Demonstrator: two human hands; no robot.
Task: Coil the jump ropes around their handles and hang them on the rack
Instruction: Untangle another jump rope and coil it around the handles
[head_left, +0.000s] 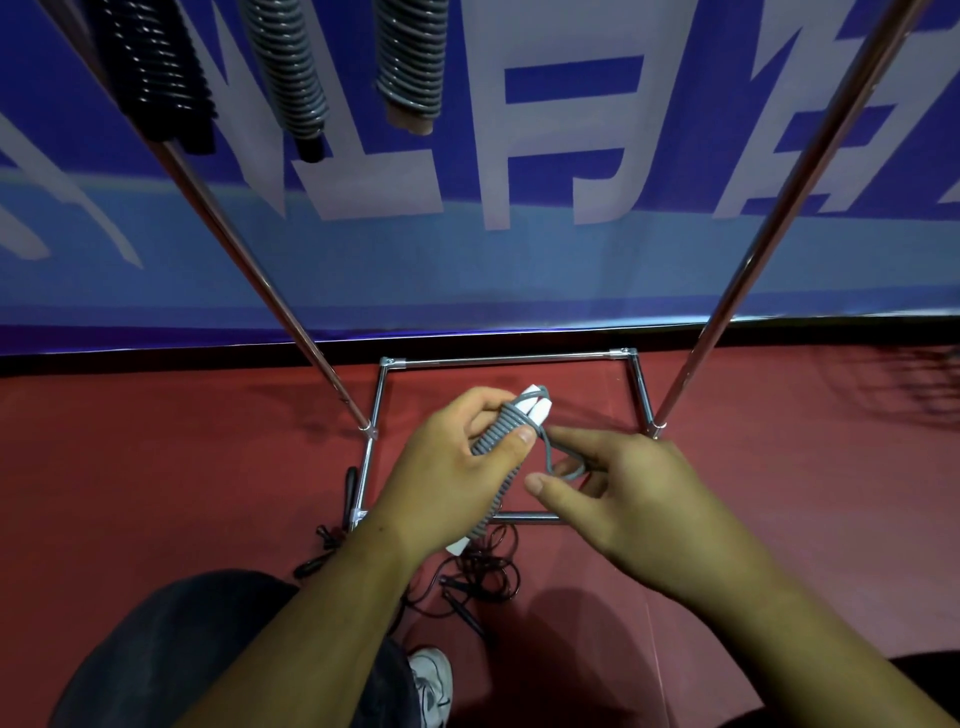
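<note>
My left hand (457, 457) grips a grey jump rope (501, 431) coiled tightly around its white handles, whose tips stick out above my fingers. A short grey loop of the rope's free end (563, 465) runs from the coil to my right hand (623, 499), which pinches it between thumb and fingers. Both hands hover over the base of the metal rack (506, 359). Three coiled ropes hang at the top of the view: a black one (161, 73), a grey one (291, 67) and another grey one (410, 57).
A tangle of black jump ropes (478, 569) lies on the red floor beneath my hands, by the rack's front bar. The rack's two slanted poles (260, 280) rise on either side. A blue banner wall (467, 249) stands behind. My knee and white shoe (434, 680) are at the bottom.
</note>
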